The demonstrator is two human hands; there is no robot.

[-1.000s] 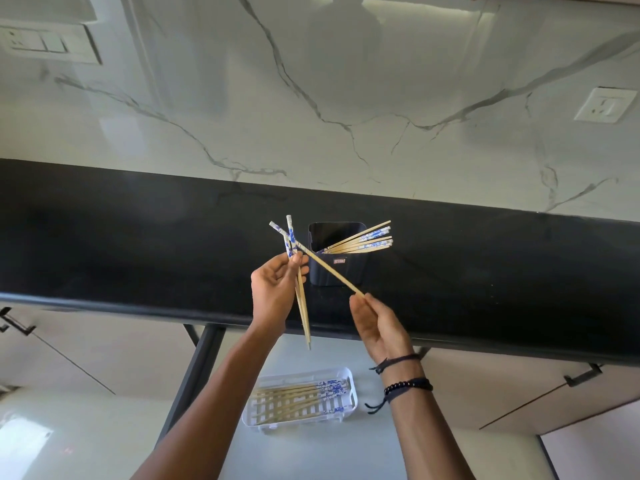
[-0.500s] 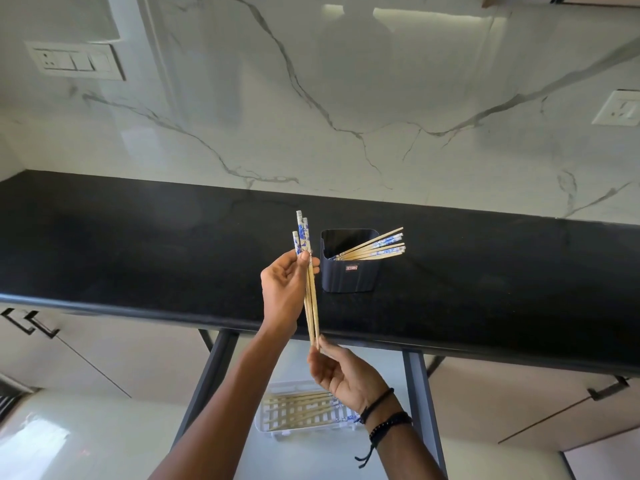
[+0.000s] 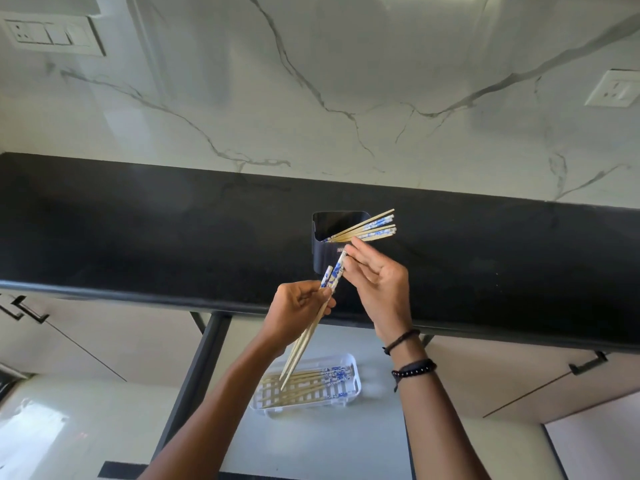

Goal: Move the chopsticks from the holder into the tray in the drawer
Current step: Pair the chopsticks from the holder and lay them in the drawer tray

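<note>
A dark holder (image 3: 327, 258) stands on the black counter (image 3: 138, 230), with several blue-patterned chopsticks (image 3: 367, 230) leaning out to its right. My left hand (image 3: 298, 313) is shut on a pair of chopsticks (image 3: 311, 330) that slants down toward the drawer. My right hand (image 3: 377, 285) is raised in front of the holder, fingers spread, its fingertips touching the pair's patterned top ends. Below the counter, the white slotted tray (image 3: 353, 386) lies in the open drawer (image 3: 311, 441) with several chopsticks (image 3: 308, 382) in it.
A marble backsplash rises behind the counter, with a switch plate (image 3: 45, 34) at upper left and a socket (image 3: 614, 90) at right. Cabinet fronts with black handles (image 3: 588, 365) flank the drawer. A dark drawer rail (image 3: 197, 372) runs along the left.
My right hand rose from the chopstick tips below the counter edge up to their patterned tops near the holder. The held pair tilted, tips now pointing down toward the tray.
</note>
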